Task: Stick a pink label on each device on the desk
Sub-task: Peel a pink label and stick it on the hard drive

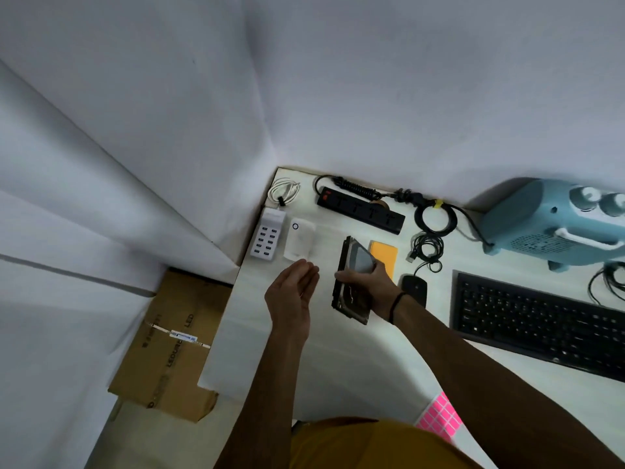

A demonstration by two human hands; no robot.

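Pink label sheet point(439, 415) lies flat at the near desk point(341, 360) edge, well behind both hands, close to the person's yellow shirt, under the right forearm. Right hand point(370, 287) grips a hard drive point(351, 282), fingers point(343, 276) curled round its left edge, thumb side over the top face; drive tilted up on its edge, lower end near or on the desk, cannot tell which. Left hand point(293, 292) hovers just left of the drive, palm turned toward it, its fingers straight and pressed together, holding nothing, not touching the drive. Just beyond the left fingertips a white box with a ring mark point(299, 242), and left of that a white multi-port USB charger point(267, 240). Orange pad point(384, 253) just beyond the right fingers, partly hidden by the drive. Black mouse point(414, 286) just right of the right wrist, black keyboard point(541, 323) further right. Black power strip point(360, 209) far beyond the fingers by the wall, coiled cables beside it. Blue appliance with knobs point(554, 221) at far right. Cardboard box point(172, 346) on the floor left of the desk.
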